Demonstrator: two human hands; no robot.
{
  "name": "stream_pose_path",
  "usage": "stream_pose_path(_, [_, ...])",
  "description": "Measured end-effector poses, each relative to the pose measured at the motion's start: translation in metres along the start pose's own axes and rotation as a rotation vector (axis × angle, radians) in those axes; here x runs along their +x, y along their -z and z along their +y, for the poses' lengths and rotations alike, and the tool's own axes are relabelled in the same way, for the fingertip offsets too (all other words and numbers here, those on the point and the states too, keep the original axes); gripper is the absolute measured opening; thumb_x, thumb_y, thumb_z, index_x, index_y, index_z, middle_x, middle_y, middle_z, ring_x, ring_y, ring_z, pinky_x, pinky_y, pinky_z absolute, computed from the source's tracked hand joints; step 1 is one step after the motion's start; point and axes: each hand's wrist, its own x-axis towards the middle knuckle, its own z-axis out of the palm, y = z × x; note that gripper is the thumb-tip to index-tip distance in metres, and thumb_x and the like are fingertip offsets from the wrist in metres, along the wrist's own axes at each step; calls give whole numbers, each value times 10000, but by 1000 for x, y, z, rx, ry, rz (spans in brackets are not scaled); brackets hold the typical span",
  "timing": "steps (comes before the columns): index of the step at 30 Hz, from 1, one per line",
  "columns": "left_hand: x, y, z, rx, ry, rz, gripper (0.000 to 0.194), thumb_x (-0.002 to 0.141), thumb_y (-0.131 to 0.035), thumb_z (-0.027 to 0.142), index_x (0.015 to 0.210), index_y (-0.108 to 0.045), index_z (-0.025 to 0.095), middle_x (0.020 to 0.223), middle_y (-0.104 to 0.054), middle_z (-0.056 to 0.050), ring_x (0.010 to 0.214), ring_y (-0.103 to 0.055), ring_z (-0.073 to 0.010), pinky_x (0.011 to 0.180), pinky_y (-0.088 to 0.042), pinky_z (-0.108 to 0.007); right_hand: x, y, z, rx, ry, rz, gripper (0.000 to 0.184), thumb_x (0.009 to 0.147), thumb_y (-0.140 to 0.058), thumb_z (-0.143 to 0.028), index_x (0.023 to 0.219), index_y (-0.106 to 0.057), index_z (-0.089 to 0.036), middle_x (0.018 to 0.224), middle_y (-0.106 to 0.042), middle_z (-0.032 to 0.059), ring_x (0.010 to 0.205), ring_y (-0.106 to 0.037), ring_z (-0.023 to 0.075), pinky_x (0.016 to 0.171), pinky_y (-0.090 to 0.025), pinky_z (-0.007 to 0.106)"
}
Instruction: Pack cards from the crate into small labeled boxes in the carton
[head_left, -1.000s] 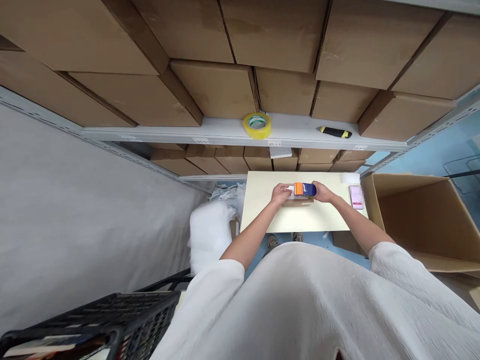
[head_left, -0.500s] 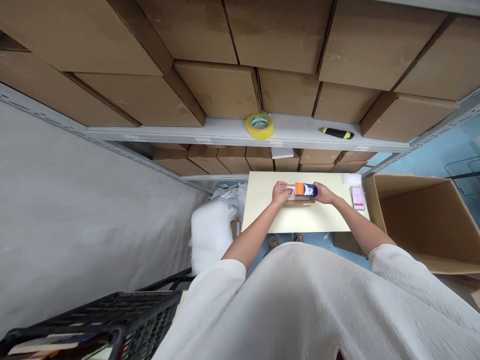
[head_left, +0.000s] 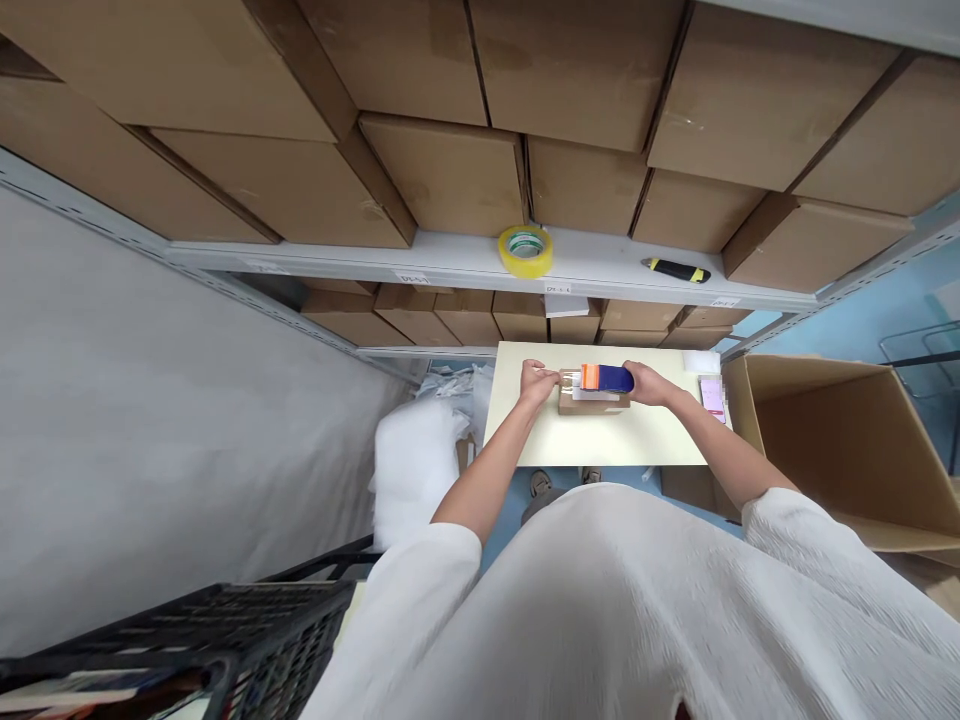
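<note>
My right hand (head_left: 646, 384) grips the right end of a small dark blue and orange box (head_left: 615, 378), its orange end facing left. Below it, a small brown cardboard box (head_left: 592, 407) rests on the cream table, with a white flat piece (head_left: 594, 395) showing on top. To the left, my left hand (head_left: 537, 383) is closed in a pinch at the brown box's left edge. Thin white strands (head_left: 568, 377) show between its fingertips and the orange end; whether they are in the pinch is too small to tell.
Yellow tape (head_left: 526, 251) and a cutter knife (head_left: 677, 270) lie on the grey shelf among cardboard boxes. A phone (head_left: 712, 397) is at the table's right edge. A large open carton (head_left: 847, 450) stands right; white wrap (head_left: 416, 465) and a black crate (head_left: 292, 640) are left.
My left hand has moved left, away from the blue and orange box, and thin white strands now show between them. The right hand keeps its grip; the blue box has turned slightly.
</note>
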Motion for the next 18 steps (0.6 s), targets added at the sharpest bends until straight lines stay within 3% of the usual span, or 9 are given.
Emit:
stream_pose_path(5, [17, 27, 3, -53, 16, 98, 586, 641, -814, 66, 982, -392, 286, 685, -675, 80, 653, -669, -142, 692, -511, -264, -1, 12, -2, -75, -2, -3, 280, 797, -752, -190, 975, -542, -237, 1013, -716, 85, 843, -626, 240, 719, -434, 313])
stream_pose_path(8, [24, 39, 4, -56, 47, 78, 555, 643, -838, 99, 974, -430, 278, 719, -709, 55, 649, -667, -139, 682, -506, -266, 1, 22, 0, -108, -11, 3, 302, 777, -755, -169, 1015, -580, -229, 1028, -729, 89, 865, -642, 251, 732, -445, 317])
stream_pose_path(13, [23, 43, -9, -40, 31, 90, 568, 623, -877, 135, 991, -467, 271, 767, -755, 26, 713, -708, -154, 732, -518, -275, 11, 27, -1, -189, -21, -48, 297, 796, -774, -182, 1040, -609, -223, 1043, -740, 110, 869, -648, 260, 707, -446, 321])
stream_pose_path(18, [17, 45, -34, -40, 74, 109, 571, 609, -897, 163, 971, -471, 276, 729, -739, 45, 708, -714, -161, 753, -525, -283, 22, 13, 0, -260, -4, -84, 282, 823, -802, -197, 1034, -618, -229, 1054, -749, 115, 886, -652, 264, 731, -459, 320])
